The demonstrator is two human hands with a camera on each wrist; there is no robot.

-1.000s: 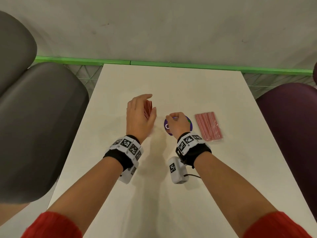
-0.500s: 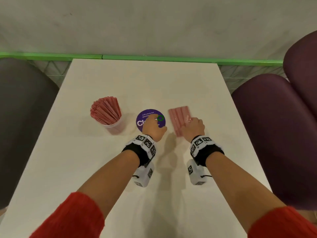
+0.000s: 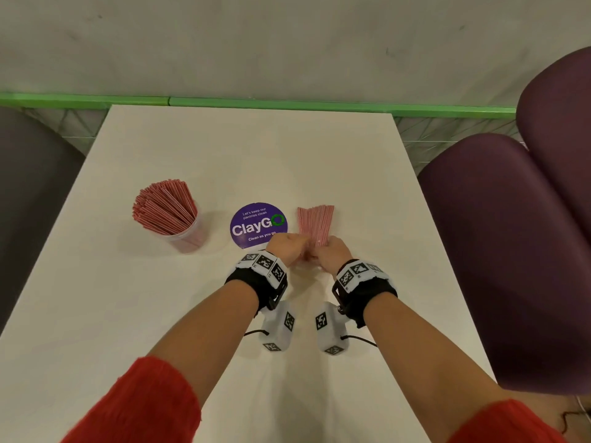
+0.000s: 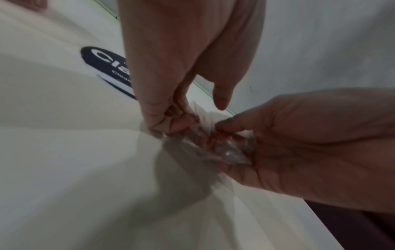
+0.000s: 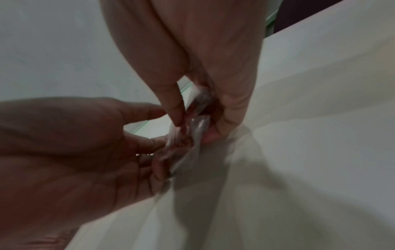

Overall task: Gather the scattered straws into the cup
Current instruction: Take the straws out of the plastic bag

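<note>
A clear plastic cup point(image 3: 188, 238) packed with red-and-white straws point(image 3: 163, 203) stands on the left of the white table point(image 3: 224, 155). Right of a purple sticker lies a flat clear-wrapped pack of straws point(image 3: 316, 222), pointing away from me. My left hand point(image 3: 289, 249) and right hand point(image 3: 329, 251) meet at its near end. In the left wrist view my left fingers point(image 4: 166, 118) pinch the crumpled wrapper point(image 4: 215, 142). In the right wrist view my right thumb and fingers point(image 5: 222, 121) pinch the same wrapper end point(image 5: 190, 133). The red straw ends show inside it.
A round purple "ClayGo" sticker point(image 3: 258, 226) lies flat between cup and pack. A dark purple seat point(image 3: 499, 251) runs along the table's right edge and a grey seat point(image 3: 28, 193) along its left. A green ledge point(image 3: 287, 105) and a wall close the far side.
My left hand left the cup, passed over the sticker and joined the right hand at the pack's near end. The right hand went from the sticker to the pack.
</note>
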